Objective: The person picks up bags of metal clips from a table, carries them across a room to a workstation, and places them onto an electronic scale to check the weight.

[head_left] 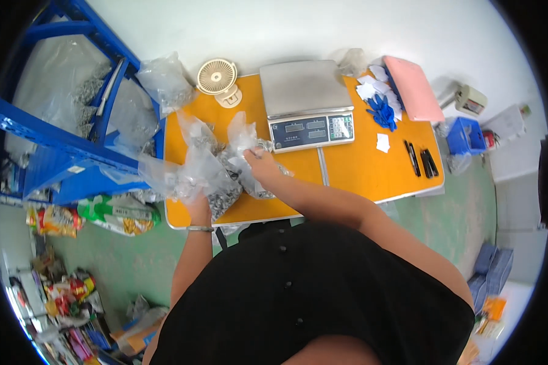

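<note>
At the left end of the orange table are clear plastic bags filled with small grey metal parts. My left hand is closed on the crumpled plastic of one clear bag; the parts bulge out just to the right of my wrist. Close beside it, my right hand pinches a second clear bag near its upper part. Between my hands the bags touch and overlap, so where one ends is hard to make out. Plastic hides some of my left fingertips. What the metal parts are is too small to tell.
Behind the bags stand a counting scale and a small beige fan. Blue gloves, paper slips, a pink folder and black pens lie rightward. A blue shelf rack with more bags borders the left side.
</note>
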Action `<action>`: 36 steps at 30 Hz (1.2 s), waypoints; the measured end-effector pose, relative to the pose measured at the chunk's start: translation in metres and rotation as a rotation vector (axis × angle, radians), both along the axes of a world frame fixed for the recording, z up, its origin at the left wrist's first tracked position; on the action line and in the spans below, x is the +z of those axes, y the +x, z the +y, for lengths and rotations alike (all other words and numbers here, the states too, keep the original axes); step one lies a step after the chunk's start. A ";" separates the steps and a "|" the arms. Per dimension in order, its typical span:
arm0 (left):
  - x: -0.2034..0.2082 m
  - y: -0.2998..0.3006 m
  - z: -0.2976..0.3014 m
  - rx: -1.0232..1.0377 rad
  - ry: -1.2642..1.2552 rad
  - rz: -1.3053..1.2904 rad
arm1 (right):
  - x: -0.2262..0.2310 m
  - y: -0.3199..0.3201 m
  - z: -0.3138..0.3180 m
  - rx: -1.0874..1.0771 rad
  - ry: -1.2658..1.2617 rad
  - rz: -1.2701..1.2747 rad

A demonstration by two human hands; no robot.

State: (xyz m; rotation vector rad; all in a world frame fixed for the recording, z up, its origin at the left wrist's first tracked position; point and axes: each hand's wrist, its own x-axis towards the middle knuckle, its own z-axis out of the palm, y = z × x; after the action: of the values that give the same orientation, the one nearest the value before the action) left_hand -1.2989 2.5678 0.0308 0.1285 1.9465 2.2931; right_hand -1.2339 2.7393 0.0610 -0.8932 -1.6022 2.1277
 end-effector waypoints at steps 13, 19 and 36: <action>-0.054 0.069 0.037 0.145 -0.344 -0.340 | -0.040 0.039 0.061 0.558 0.659 0.239; -0.084 0.042 0.032 0.264 -0.361 -0.263 | -0.057 0.065 0.075 0.776 0.925 0.084; 0.027 0.109 0.030 0.039 -0.414 -0.246 | 0.037 0.046 0.045 1.199 1.589 0.680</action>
State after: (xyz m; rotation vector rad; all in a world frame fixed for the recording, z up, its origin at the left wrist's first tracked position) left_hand -1.1900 2.5977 0.0577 -0.2236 2.2438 1.7728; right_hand -1.1884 2.7839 0.0984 1.3221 -2.6319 0.5134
